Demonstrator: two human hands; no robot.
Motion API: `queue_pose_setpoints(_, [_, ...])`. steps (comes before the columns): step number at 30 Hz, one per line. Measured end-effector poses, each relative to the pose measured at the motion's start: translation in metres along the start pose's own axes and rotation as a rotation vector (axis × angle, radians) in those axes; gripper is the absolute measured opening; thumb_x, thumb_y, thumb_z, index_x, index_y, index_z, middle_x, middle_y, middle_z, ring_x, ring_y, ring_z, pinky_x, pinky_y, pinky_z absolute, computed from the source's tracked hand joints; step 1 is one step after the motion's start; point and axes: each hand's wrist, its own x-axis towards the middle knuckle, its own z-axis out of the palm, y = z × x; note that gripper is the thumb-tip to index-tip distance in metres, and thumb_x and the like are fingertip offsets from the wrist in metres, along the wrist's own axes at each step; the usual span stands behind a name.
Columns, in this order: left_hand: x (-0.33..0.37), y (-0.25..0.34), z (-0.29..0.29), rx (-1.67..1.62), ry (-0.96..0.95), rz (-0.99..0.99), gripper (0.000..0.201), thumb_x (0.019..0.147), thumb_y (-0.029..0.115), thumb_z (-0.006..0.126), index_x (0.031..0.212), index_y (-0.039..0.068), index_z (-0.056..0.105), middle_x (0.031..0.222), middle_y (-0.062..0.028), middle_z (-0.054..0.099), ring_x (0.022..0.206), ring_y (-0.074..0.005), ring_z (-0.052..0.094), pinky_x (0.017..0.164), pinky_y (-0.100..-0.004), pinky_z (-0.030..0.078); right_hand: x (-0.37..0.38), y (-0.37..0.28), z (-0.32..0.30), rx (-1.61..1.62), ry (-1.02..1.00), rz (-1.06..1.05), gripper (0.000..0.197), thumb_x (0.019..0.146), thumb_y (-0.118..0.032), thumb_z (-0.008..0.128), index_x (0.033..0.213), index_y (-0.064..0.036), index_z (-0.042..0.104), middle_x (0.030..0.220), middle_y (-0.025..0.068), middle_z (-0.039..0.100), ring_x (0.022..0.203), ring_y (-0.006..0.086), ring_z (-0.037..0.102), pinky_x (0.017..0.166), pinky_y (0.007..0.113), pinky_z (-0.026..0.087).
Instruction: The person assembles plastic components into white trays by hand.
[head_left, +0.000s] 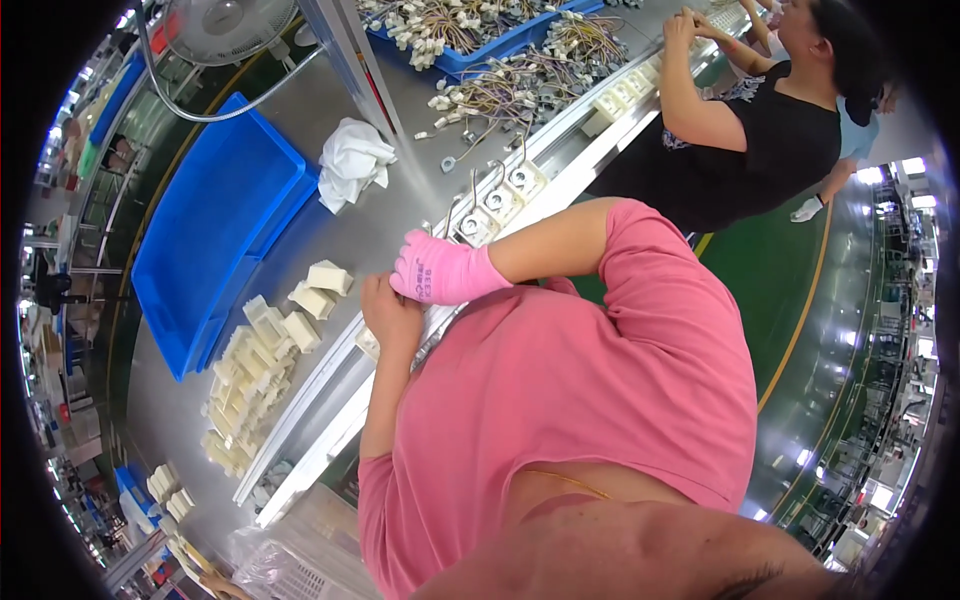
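Observation:
My right hand [440, 268], in a pink glove, has its fingers curled over the metal rail [310, 400] at the edge of the bench. Right against it is my bare left hand [392, 315], its fingers bent inward toward the glove. Whatever the two hands grip between them is hidden. Just right of the glove, several cream square housings [496, 201] stand in a row on the rail, with round metal parts and dark wires rising from them. Another cream housing [368, 343] shows partly beside my left wrist. Loose cream plastic blocks [250, 365] are heaped left of my hands.
An empty blue bin [225, 215] stands at the left, beside a crumpled white cloth or bag [353, 160]. A metal post [355, 70] rises behind. Wired connectors [500, 100] lie heaped at the back, near a blue tray [480, 55]. A co-worker [770, 130] works at the right.

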Motion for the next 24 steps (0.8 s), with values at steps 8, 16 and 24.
queue_pose_setpoints(8, [0.006, 0.004, -0.002, -0.023, 0.010, -0.134, 0.011, 0.065, 0.013, 0.057, 0.071, 0.004, 0.057, 0.074, -0.0116, 0.050, 0.077, -0.0312, 0.048, 0.066, -0.0401, 0.038, 0.004, 0.025, 0.003, 0.037, 0.069, -0.198, 0.010, 0.069, -0.019, 0.054, 0.077, -0.0125, 0.053, 0.068, 0.0034, 0.055, 0.068, 0.0210, 0.055, 0.069, 0.034, 0.034])
queue_pose_setpoints(16, [0.007, 0.003, 0.001, -0.047, 0.052, -0.117, 0.010, 0.065, 0.010, 0.057, 0.072, 0.003, 0.055, 0.074, -0.0109, 0.049, 0.074, -0.0302, 0.048, 0.063, -0.0395, 0.037, 0.014, 0.037, -0.010, 0.005, -0.257, -0.179, 0.018, 0.072, -0.024, 0.056, 0.084, -0.0124, 0.049, 0.077, 0.0043, 0.055, 0.080, 0.0200, 0.054, 0.076, 0.036, 0.032])
queue_pose_setpoints(24, [0.002, 0.005, -0.003, -0.008, 0.012, -0.066, 0.011, 0.065, 0.008, 0.056, 0.075, 0.003, 0.055, 0.079, -0.0102, 0.048, 0.080, -0.0299, 0.048, 0.067, -0.0392, 0.038, 0.010, 0.034, -0.008, 0.012, -0.307, -0.127, 0.021, 0.072, -0.025, 0.057, 0.086, -0.0119, 0.050, 0.078, 0.0043, 0.055, 0.082, 0.0206, 0.054, 0.078, 0.037, 0.032])
